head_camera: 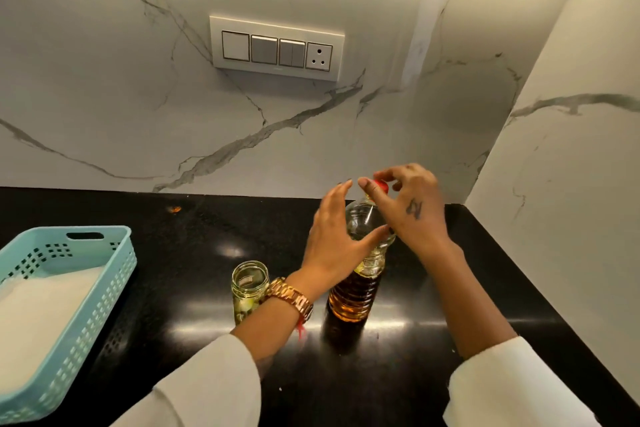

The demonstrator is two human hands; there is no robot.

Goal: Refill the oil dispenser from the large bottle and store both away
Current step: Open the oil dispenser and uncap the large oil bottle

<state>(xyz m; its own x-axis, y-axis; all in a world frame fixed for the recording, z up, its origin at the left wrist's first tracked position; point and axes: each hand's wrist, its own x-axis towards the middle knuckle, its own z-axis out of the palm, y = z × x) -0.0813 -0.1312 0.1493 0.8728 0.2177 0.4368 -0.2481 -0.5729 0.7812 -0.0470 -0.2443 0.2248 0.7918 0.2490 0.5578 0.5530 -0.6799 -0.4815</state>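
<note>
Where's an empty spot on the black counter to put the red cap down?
The widest bare patch of counter lies between the blue basket and the small jar, back toward the wall. Another runs right of the big oil bottle, toward the corner. It's crowded in the middle: jar, bottle, left hand and right hand sit close together.
</note>
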